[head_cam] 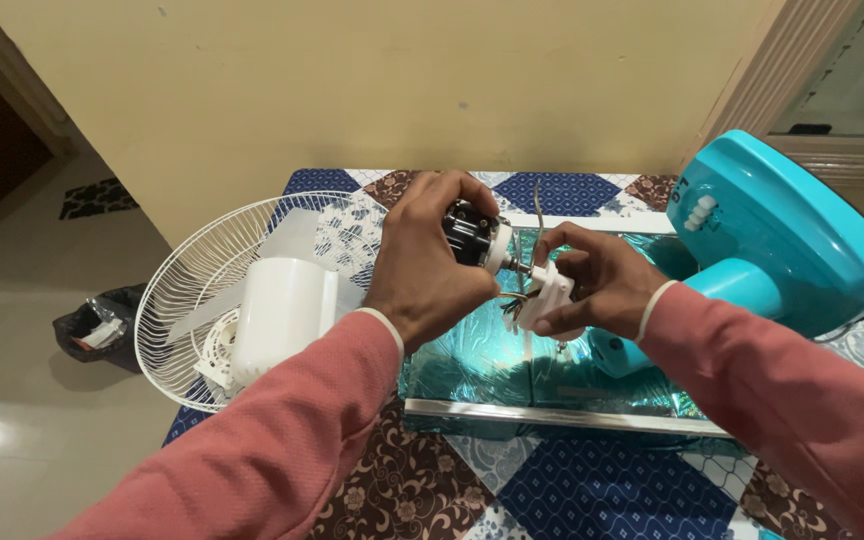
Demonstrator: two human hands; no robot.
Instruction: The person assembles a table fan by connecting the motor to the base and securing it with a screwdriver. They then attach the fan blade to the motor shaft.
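My left hand [422, 260] is wrapped around a small black and silver fan motor [474, 235], held up over the table. My right hand [592, 285] grips a white plastic part [552, 290] with coloured wires hanging from it, fitted on the motor's shaft. The two pieces meet between my hands, above a shiny teal sheet [512, 370]. Both sleeves are pink.
A white wire fan grille [187, 290] with a white motor cover [282, 315] lies at the table's left edge. A turquoise fan base [792, 230] stands at the right. The table has a patterned patchwork cloth [592, 490]. A black bin bag [97, 325] sits on the floor, left.
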